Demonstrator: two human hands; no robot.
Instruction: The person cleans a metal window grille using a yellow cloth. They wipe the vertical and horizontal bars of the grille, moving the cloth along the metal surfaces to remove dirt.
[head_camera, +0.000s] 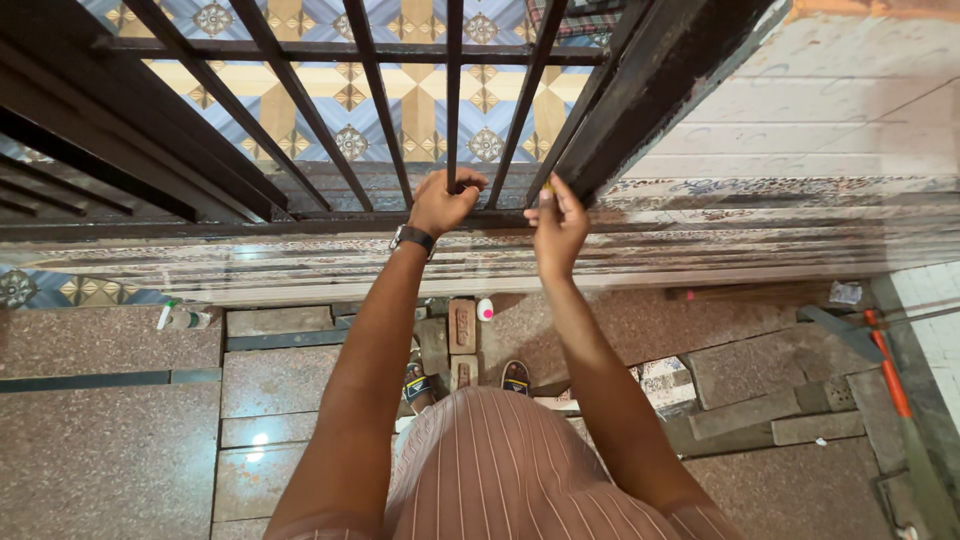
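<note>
**Q:** Striped shirt fills the bottom of frame, sandalled feet just past it. What's up top w/ the hands?

**A:** Both are up at the black metal grille, at its bottom rail. Left hand, wristwatch on it, is closed around a vertical bar right where it meets the rail. Right hand is just beside, fingers pinched together on a small yellowish item, prob. a scrap of abrasive or cloth; too small to tell. It's pressed to the foot of the next bar, near the heavy frame post.

**Q:** So which step, you reckon?

**A:** Looks like working the bar bases one by one, left steadying, right rubbing or fitting. Judgement only.

**Q:** Next move needs?

**A:** Prob. a firm left grip while the right keeps pressure on a narrow round bar, w/o slipping into the gap. Footing matters: standing on loose bricks on a stone floor.

**Q:** Other stuff?

**A:** Plastic bottle left by the ledge, orange-handled tool right, patterned tiles beyond the grille.
</note>
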